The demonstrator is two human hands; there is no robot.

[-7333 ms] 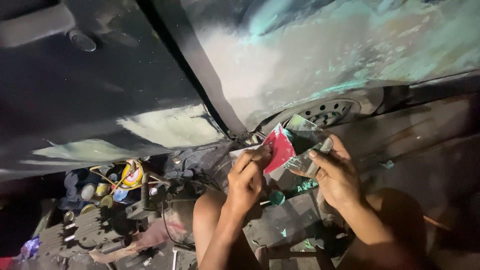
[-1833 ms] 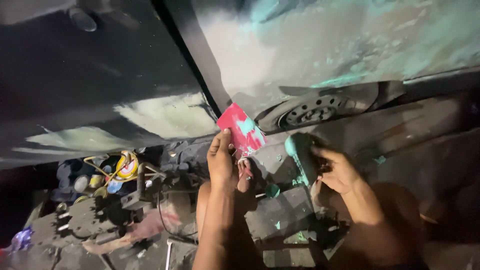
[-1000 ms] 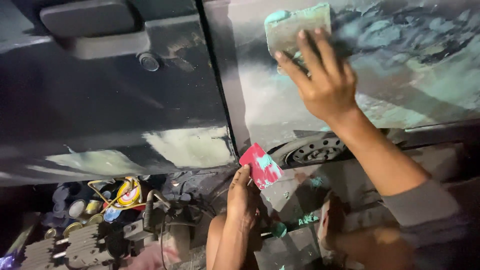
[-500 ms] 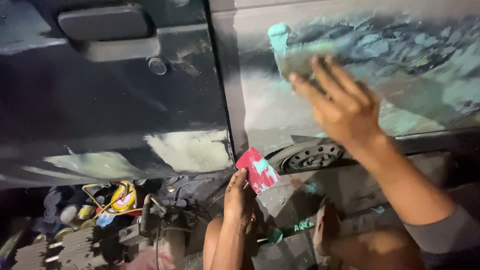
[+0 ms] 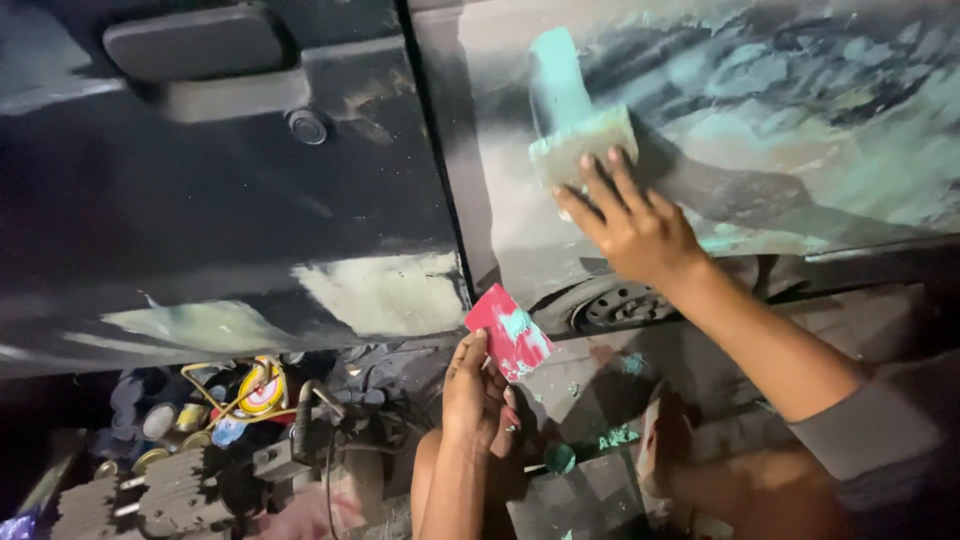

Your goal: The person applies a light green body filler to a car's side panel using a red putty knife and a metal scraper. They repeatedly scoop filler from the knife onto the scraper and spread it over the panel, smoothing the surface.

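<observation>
2 bare hands work a dark car's side in dim light: the right hand (image 5: pixel 632 222) presses a flat spreader (image 5: pixel 583 143) against the rear panel (image 5: pixel 800 130), fingers splayed over the blade's back and clamped to it, while the left hand (image 5: pixel 478 392) hangs lower, thumb and fingers closed on a red card (image 5: pixel 508 331) smeared with pale green filler. A fresh teal-green stripe (image 5: pixel 555 75) of filler stands on the panel directly above the spreader, and wider patches of green and grey cover the metal to its right. The front door (image 5: pixel 220 210), with its handle (image 5: pixel 195 42) and lock cylinder (image 5: pixel 306 126), carries 2 pale sanded patches near its lower edge. A wheel (image 5: pixel 615 305) shows under the panel; tins and coiled wire (image 5: pixel 230 400) lie on the ground at left.

The step in hand looks like drawing filler down the panel. Done well, it would call for even pressure across the blade, a shallow tilt, and 1 steady stroke overlapping the stripe's edge, so no ridges stand proud. The card of spare filler is best kept level and near, clear of the wet surface.
</observation>
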